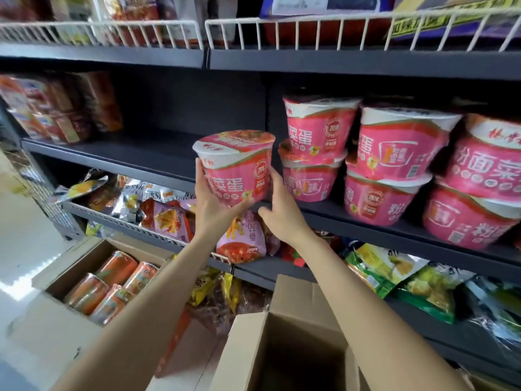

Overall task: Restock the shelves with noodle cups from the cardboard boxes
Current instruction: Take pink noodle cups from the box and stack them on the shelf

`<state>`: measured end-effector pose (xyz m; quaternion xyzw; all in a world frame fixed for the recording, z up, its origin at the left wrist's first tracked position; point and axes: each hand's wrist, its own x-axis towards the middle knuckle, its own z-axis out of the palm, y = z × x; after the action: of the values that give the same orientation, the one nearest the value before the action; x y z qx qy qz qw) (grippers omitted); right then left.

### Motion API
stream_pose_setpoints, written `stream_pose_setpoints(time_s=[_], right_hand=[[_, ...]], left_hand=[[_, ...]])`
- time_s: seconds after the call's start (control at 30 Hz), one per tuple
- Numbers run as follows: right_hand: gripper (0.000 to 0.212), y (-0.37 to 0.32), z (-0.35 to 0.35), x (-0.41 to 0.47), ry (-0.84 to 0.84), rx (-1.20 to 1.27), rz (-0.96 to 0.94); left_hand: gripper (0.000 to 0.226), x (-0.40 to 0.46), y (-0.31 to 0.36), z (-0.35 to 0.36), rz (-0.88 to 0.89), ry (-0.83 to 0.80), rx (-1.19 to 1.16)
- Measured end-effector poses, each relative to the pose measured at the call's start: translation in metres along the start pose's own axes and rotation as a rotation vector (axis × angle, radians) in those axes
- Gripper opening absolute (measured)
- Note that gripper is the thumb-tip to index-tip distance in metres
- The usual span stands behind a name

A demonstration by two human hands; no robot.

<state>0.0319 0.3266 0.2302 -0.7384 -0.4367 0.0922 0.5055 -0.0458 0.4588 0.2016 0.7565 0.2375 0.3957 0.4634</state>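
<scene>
Lifting one pink noodle cup [236,167] toward the bare left stretch of the middle shelf [135,149].

We count several cups already stacked two high on the right [394,167]; the near box [284,345] looks empty, the other box [93,280] holds orange cups. Our left hand [214,204] cradles the cup, right hand [282,213] open beside it. Cup upright, lid up, axis vertical.

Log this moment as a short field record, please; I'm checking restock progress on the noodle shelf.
held item: pink noodle cup, upright, in front of the shelf edge
left hand: grip under and around the cup
right hand: against the cup's right side
shelf: bare stretch left of the stacked pink cups
near box: open, inside dark
far box: holds orange packs
</scene>
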Motion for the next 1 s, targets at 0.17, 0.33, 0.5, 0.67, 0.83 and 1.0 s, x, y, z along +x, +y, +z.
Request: stream_pose_setpoints(time_s=[0.17,0.33,0.5,0.67,0.83,1.0], right_hand=[[0.073,0.045,0.006,0.047,0.015,-0.344,0.031],[0.069,0.066,0.008,0.060,0.044,-0.519,-0.027],[0.057,0.069,0.015,0.022,0.119,-0.503,-0.128],[0.034,0.093,0.022,-0.065,0.303,-0.426,-0.227],[0.024,0.159,0.051,-0.168,0.180,-0.419,-0.076],[0.027,0.251,0.100,-0.244,-0.357,-0.593,0.324]], left_hand=[[0.129,0.043,-0.028,0.031,0.024,0.001,0.418],[0.111,0.076,-0.035,0.057,-0.038,0.006,0.585],[0.049,0.072,-0.027,0.051,0.097,0.054,0.515],[0.028,-0.027,-0.045,0.034,0.173,0.130,0.193],[0.020,-0.152,-0.103,0.026,-0.026,-0.035,0.156],[0.059,-0.241,-0.188,0.047,-0.390,-0.522,0.543]])
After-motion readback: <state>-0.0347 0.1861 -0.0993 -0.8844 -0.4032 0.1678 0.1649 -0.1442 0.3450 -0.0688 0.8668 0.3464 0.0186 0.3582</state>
